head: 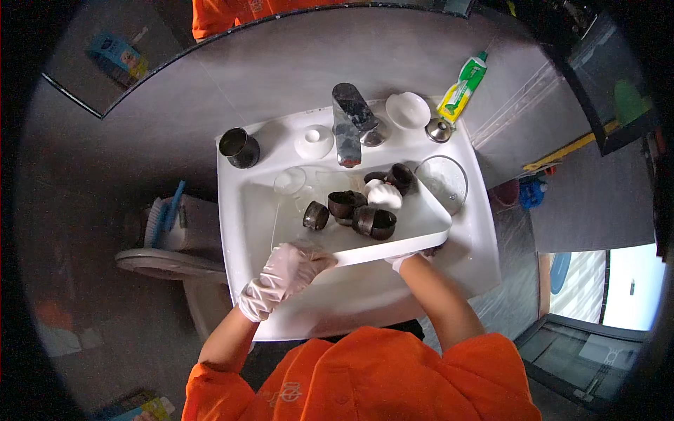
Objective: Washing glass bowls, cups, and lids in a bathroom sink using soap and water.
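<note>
A white rectangular tray (392, 249) lies tilted over the basin of a white ceramic sink (489, 247). Several small dark cups stand or lie on it, among them a tipped cup (316, 216), beside a white ribbed piece (385, 194) and a clear glass vessel (289, 180). My left hand (287, 271), in a whitish glove, grips the near left edge of the tray. My right hand (401, 261), gloved too, is mostly hidden beneath the tray's near right side; its fingers do not show. A clear glass bowl (442, 184) rests in the basin right of the tray.
On the sink's back ledge are a dark cup (239, 148), an upturned white cup (314, 142), a metal faucet (348, 123), a white bowl (408, 110), a metal drain piece (438, 130) and a toothpaste tube (463, 87). A toilet (168, 259) and blue-handled brush (172, 208) are at left.
</note>
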Demonstrator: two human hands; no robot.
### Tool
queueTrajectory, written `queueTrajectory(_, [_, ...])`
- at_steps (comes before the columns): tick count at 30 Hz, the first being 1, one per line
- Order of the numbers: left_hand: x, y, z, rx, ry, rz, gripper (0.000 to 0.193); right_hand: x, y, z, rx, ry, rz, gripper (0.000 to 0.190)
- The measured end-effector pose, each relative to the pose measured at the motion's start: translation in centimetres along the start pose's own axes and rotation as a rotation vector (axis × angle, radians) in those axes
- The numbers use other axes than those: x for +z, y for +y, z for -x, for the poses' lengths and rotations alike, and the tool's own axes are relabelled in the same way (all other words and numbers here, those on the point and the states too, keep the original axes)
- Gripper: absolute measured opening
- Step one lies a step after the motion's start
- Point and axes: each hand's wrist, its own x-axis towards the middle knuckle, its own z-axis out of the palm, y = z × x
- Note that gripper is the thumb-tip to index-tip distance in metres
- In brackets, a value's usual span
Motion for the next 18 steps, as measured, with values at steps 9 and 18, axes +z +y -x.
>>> queueTrajectory(9, [0.2,0.0,0.0,0.070,0.059,-0.064,0.011,0.9,-3.8,-1.5,0.043,0.043,-0.065,0.037])
queueTrajectory(18, [-0.5,1.2,-0.3,-0.237,-0.072,0.061,0.013,0.5,-2.1,-1.2,0.096,0.054,-0.132,0.037])
